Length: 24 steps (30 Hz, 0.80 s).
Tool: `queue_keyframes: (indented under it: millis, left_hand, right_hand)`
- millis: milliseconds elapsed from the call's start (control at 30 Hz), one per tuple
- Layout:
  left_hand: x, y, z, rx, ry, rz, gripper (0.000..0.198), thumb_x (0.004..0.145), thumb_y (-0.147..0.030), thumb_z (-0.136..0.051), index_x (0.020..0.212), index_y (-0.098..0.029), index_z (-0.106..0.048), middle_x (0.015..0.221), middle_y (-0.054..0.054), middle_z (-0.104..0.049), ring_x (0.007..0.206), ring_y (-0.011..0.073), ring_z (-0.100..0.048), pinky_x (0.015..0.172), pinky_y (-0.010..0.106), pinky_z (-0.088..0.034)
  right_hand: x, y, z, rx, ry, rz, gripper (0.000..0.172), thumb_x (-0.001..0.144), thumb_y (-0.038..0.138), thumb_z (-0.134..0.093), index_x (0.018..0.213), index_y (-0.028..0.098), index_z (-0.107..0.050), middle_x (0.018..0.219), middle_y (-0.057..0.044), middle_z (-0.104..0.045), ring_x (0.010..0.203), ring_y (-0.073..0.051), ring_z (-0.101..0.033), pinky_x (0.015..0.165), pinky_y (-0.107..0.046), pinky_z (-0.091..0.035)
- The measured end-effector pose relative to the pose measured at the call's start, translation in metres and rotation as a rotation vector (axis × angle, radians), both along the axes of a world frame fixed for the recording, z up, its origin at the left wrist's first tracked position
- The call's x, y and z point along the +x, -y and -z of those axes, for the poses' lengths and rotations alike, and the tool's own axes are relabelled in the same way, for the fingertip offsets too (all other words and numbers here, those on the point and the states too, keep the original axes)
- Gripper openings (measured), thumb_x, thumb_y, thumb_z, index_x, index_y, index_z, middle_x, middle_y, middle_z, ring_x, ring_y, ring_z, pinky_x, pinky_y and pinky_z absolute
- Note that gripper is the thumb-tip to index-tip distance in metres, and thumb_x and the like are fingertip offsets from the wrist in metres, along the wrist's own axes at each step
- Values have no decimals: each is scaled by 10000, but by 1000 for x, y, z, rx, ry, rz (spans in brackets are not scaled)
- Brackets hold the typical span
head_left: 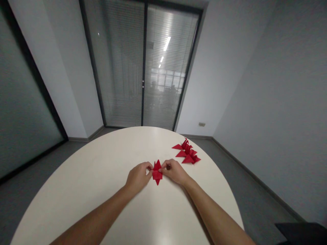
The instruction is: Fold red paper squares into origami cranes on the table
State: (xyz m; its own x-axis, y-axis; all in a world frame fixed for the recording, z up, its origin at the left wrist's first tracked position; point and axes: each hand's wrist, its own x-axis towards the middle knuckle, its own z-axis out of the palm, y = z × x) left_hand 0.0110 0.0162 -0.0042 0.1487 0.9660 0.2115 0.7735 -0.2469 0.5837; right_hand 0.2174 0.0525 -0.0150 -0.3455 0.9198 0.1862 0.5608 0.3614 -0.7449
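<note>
A small red folded paper figure (157, 174) is between my two hands, over the middle of the white table. It has pointed tips at its far end and one short point toward me. My left hand (139, 175) pinches its left edge between thumb and forefinger. On the other side, my right hand (175, 170) grips the right edge the same way, with the thumb lying over the paper. Several red origami cranes (188, 156) stand in a cluster beyond my right hand, close to the table's right rim.
The round white table (107, 160) has a curved edge all round. Behind it are a glass partition with blinds (122, 68) and grey walls, one with a socket plate (201, 124). A dark object (301, 231) juts in at the lower right, beside the table.
</note>
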Motion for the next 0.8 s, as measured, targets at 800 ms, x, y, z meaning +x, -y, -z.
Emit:
queue_keyframes:
  millis: [800]
  left_hand:
    - [-17,-3,-3,122,-200,346,301,872,-101,-514,966,-265,-749,1006,19,-692,981,177,-622,872,263,-450]
  right_hand:
    - [12,16,-32,264,312,-320,255,793,130,-648,986,230,-782,939,-53,-709,887,-185,-625,785,-262,-462]
